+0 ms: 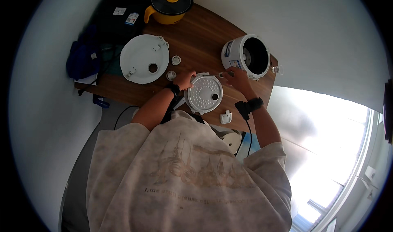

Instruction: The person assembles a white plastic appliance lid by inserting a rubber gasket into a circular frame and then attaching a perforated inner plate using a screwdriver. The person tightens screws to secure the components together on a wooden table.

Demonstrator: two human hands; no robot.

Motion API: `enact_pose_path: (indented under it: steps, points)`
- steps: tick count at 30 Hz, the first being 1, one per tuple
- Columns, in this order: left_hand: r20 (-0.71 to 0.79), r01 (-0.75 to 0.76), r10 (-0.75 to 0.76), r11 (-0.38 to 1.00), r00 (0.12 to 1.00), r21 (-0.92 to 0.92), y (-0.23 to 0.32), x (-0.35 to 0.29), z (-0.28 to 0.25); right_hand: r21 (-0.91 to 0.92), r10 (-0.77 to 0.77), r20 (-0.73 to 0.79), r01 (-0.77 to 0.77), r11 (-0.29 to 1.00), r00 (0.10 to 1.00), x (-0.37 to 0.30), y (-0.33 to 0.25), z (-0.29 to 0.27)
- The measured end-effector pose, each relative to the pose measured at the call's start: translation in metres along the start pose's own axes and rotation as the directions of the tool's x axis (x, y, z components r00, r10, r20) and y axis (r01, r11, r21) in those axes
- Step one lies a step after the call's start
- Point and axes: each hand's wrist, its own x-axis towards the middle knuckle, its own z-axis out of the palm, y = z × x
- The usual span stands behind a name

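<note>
My left hand [185,81] closes on the upper left rim of a round, dimpled grey-white rice cooker lid [204,93], which stands tilted near the table's front edge. A dark round hole shows in the lid's right part. My right hand [237,79] is closed around what looks like a screwdriver [221,74], its thin shaft pointing left at the lid's upper edge. Whether the tip touches the lid is too small to tell. A white round lid cover [141,60] with a hole lies to the left. Two small round white parts [176,60] [171,75] sit between them.
Behind my right hand, a white rice cooker body [230,54] lies with its dark opening facing right; a clear cup [278,70] is beside it. A small white plastic piece [226,117] rests at the front edge. Farther back are a yellow pot [168,17] and blue bag [82,58].
</note>
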Motion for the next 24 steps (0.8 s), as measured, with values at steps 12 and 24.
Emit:
enact_pose_path:
  steps: [12, 24]
  points:
    - [-0.009, -0.01, 0.01, 1.0, 1.0, -0.005, 0.001, 0.0, -0.001, -0.25, -0.235, -0.021, 0.223, 0.942, 0.972, -0.006, -0.024, 0.01]
    - [0.003, 0.015, -0.015, 1.0, 1.0, -0.01, -0.002, 0.001, 0.001, -0.198, -0.337, -0.091, 0.315, 0.928, 0.937, -0.001, -0.006, 0.014]
